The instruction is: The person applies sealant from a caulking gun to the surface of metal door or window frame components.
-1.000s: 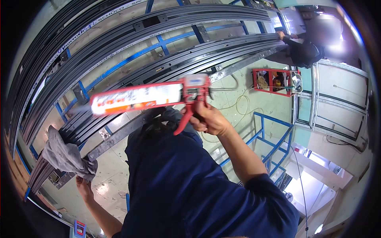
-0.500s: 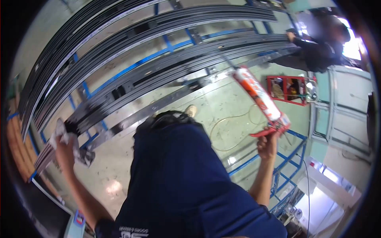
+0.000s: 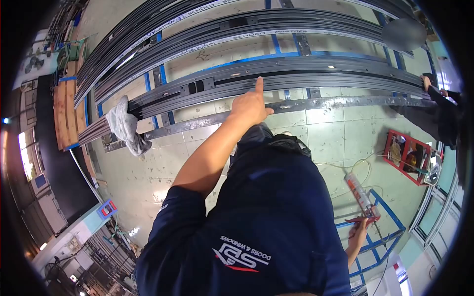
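My left hand (image 3: 249,105) reaches over a long dark metal profile (image 3: 306,74), its index finger stretched out with the tip at the groove. The thumb stands apart and the other fingers are curled; nothing shows in this hand. A grey rag (image 3: 123,126) hangs over the profile's left end. Low on the right, my right hand (image 3: 358,236) is closed around the red handle of a caulking gun (image 3: 361,197), whose cartridge points up and away from me.
More dark profiles (image 3: 237,37) with printed white strips lie behind, on blue-painted supports. A steel rail (image 3: 197,122) runs along the near side. At right, another person's hand (image 3: 425,83) touches the profile's end. A red tool carrier (image 3: 407,158) and a hose are on the floor.
My left hand has let go of the rag and moved right along the profile, finger extended. The caulking gun has dropped lower, away from the profile. My view has shifted.
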`<state>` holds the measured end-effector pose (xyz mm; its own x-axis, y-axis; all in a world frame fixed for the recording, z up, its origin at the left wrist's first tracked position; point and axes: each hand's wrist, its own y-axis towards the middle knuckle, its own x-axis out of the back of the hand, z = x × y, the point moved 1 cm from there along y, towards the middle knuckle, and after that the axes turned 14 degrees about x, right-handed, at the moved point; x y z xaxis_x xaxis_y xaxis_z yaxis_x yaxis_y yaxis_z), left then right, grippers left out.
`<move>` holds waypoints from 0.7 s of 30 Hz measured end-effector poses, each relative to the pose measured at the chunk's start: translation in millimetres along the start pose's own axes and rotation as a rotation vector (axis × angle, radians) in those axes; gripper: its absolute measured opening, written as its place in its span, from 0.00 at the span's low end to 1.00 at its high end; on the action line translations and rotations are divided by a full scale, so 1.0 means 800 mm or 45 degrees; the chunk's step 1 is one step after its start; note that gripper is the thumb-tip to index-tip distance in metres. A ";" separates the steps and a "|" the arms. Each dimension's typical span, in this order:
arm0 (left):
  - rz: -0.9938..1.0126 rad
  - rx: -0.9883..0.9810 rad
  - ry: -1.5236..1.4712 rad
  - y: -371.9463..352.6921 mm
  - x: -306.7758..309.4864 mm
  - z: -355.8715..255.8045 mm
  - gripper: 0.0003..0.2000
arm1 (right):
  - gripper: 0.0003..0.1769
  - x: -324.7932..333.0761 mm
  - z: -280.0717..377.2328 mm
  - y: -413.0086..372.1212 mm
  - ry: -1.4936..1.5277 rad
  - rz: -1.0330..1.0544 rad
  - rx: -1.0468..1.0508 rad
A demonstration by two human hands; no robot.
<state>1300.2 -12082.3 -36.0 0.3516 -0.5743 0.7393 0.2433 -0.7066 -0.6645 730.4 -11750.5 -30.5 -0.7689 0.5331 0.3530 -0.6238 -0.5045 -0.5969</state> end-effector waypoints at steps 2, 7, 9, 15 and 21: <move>0.029 0.037 0.042 0.021 0.005 -0.002 0.53 | 0.22 -0.016 -0.003 0.000 -0.356 0.003 -0.023; 0.138 0.022 0.168 0.044 0.020 0.000 0.53 | 0.21 -0.030 -0.082 0.022 -1.264 0.422 0.593; 0.155 0.020 0.132 0.048 0.021 0.006 0.53 | 0.21 -0.051 -0.083 0.015 -1.337 0.461 0.538; 0.167 0.029 0.073 0.058 0.027 0.028 0.51 | 0.21 -0.123 -0.062 -0.027 -1.044 0.204 -0.158; 0.107 -0.016 0.068 0.059 0.027 0.038 0.51 | 0.22 -0.168 -0.036 -0.041 -0.942 0.158 -0.348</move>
<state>1346.6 -12115.7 -54.7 0.3213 -0.6530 0.6858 0.2032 -0.6598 -0.7234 858.5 -11786.2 -78.8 -0.7838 -0.1531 0.6018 -0.5448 -0.2954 -0.7848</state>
